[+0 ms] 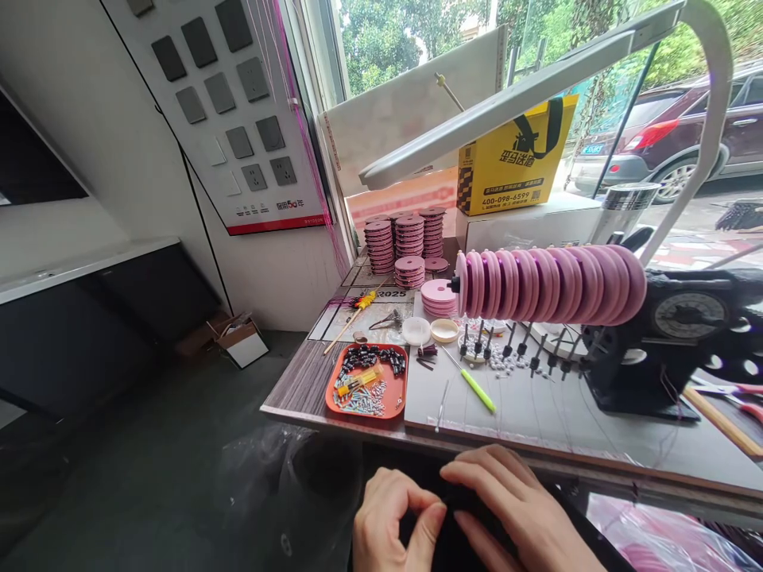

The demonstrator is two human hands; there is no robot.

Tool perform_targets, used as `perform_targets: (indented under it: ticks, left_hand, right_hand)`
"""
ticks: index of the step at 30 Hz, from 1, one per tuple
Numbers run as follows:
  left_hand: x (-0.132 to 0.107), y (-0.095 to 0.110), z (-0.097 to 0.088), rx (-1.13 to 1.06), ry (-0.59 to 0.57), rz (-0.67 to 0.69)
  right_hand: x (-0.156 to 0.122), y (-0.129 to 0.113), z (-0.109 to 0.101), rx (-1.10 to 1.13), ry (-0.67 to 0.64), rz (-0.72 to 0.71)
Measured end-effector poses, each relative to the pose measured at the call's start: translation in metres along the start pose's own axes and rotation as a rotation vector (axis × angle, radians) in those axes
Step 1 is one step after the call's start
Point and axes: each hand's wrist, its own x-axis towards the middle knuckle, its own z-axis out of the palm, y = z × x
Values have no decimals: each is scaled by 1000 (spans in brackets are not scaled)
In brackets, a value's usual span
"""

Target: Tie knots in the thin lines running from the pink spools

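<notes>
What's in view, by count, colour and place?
Bench: one, brown, centre
Tray: one, orange, bench's left
Beads: many, black, in tray
Tool: one, green-handled, mid-bench
Dishes: at least two, white and cream, behind tool
Machine: one, black, bench's right
Discs: many, pink, on machine
Disc stacks: several, pink, bench's back
Lamp: one, white, above bench
Bag: one, yellow, behind bench
Car: one, dark red, outside
Panel: one, grey-white, upper left
Carton: one, white-fronted, left of bench
Left hand: one, bare, bottom centre
Right hand: one, bare, beside left
</notes>
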Motion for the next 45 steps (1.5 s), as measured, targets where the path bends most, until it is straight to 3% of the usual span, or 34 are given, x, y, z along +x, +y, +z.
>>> perform_targets:
  ticks: [3,6,11,15,23,25,29,32,37,45]
  left_hand:
    - [1,0,1,-38,-32,-34]
    - [3,0,-2,-83,-66,-76]
    - [6,-3,-14,-86,-171,-74]
    - [3,-3,-14,-52,-71,-33]
    - [2,-2,-8,-14,-4,52]
    - [7,-1,-14,-34,-49,19]
    - [22,6,-25,-72,-248,-55]
    - [26,10,-26,11,-338,-9]
    - [18,9,-12,83,-163,110]
    - [13,0,-9,42,-156,68]
  right_hand:
    - [2,0,6,-70,145,-119]
    - [2,1,12,-62,238,-131]
    - [-2,2,4,47,34,-19]
    - [-3,3,2,70,15,15]
    - [-3,2,4,67,-19,31]
    - [-3,2,3,82,-14,44]
    - [-5,3,3,128,-13,93]
    - [-5,3,3,140,-8,120]
    - [-4,1,2,142,-4,124]
    - [-4,3,6,166,-13,135]
